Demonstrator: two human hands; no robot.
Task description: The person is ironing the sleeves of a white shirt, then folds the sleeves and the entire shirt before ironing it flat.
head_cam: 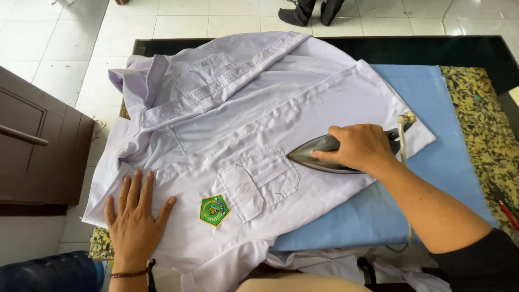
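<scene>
White floor tiles (48, 32) surround a dark table (432, 48), which is covered by a blue cloth (432, 108) over a mottled yellow pad (481, 130). On it lies a pale lilac shirt (243, 103), front up, with a green badge (214, 210) beside the chest pocket (259, 184). The right hand (359, 147) is closed around the handle of the iron (313, 157), whose tip points at the pocket flap. The left hand (135, 216) lies flat with fingers spread on the fabric near the edge. To press well, I think this hand should hold the cloth tight while the iron glides slowly, away from the badge. Somebody's feet (311, 13) stand behind the table.
</scene>
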